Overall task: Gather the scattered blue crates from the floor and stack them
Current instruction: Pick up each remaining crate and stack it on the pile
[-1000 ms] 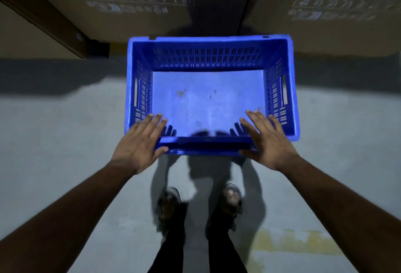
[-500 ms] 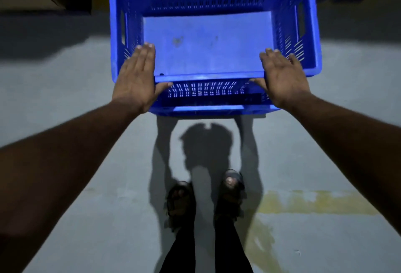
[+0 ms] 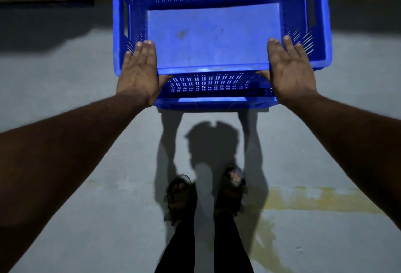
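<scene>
Blue slotted plastic, a rectangular open-topped crate [image 3: 217, 40], fills the upper middle of my head view, its near rim tipped toward me so that I look down onto its bare floor and also onto its perforated near wall. I see the left hand [image 3: 138, 75] laid over the near left corner of the rim, its fingers [image 3: 145, 52] straight and close together, reaching over the edge into the crate, while the thumb hooks under the rim against the near wall. The right hand [image 3: 290, 73] mirrors it at the near right corner, fingers [image 3: 287, 49] extended and slightly spread over the rim, thumb tucked beneath. Each hand thus clasps the rim between flat fingers and thumb (neither is curled into a fist). Whether the crate's far edge touches the pale grey concrete floor [image 3: 86, 164] I cannot tell; its top is cut off by the frame. Below, two feet in dark strapped sandals [image 3: 180, 196] stand on the floor, near a faded yellow painted stripe [image 3: 321, 199] to the right. My shadow falls between the feet and the crate.
</scene>
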`<state>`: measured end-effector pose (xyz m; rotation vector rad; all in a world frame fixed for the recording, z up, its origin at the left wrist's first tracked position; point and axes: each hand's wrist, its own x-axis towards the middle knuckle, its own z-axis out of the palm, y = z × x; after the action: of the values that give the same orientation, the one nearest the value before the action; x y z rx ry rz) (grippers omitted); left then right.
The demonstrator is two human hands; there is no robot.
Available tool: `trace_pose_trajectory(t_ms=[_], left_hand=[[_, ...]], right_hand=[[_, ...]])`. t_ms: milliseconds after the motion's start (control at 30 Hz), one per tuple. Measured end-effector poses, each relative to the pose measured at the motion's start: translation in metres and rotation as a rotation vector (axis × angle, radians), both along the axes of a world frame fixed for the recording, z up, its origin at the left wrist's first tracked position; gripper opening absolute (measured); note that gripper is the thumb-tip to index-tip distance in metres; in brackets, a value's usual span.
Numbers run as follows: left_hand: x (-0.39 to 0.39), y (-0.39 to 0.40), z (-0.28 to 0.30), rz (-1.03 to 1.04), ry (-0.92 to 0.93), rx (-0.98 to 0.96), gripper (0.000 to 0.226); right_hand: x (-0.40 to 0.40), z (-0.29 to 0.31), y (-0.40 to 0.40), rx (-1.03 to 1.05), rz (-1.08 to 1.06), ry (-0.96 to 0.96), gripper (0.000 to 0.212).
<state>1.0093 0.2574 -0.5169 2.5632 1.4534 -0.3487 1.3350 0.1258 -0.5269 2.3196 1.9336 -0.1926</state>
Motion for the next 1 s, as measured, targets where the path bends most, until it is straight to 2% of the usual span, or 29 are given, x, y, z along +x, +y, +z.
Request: trace_pose_trajectory(t_ms=[267,467,633,800,1000], left_hand=[[-0.009,-0.026,-0.004,0.045,-0.016,0.023,0.078],[-0.014,-0.005,-0.001,-0.036,0.0,0.018,0.075],[-0.011,-0.028,-0.003,0.022,0.004,0.024,0.073],[-0.02,-0.024,0.004,-0.037,0.041,0.009,0.075],[-0.025,-0.031,0.005,-0.012,0.015,-0.03,0.076]], right_hand=[[-0.001,0.0,-0.01,-0.05,0.041,-0.032,0.074],[-0.013,-0.004,-0.021,-0.028,0.005,0.018,0.075],[-0.004,0.005,-0.008,-0.109,0.016,-0.026,0.08],[-0.018,0.006,-0.029,-0.113,-0.026,0.035,0.079],[-0.019,0.011,-0.025,-0.178,-0.04,0.017,0.083]])
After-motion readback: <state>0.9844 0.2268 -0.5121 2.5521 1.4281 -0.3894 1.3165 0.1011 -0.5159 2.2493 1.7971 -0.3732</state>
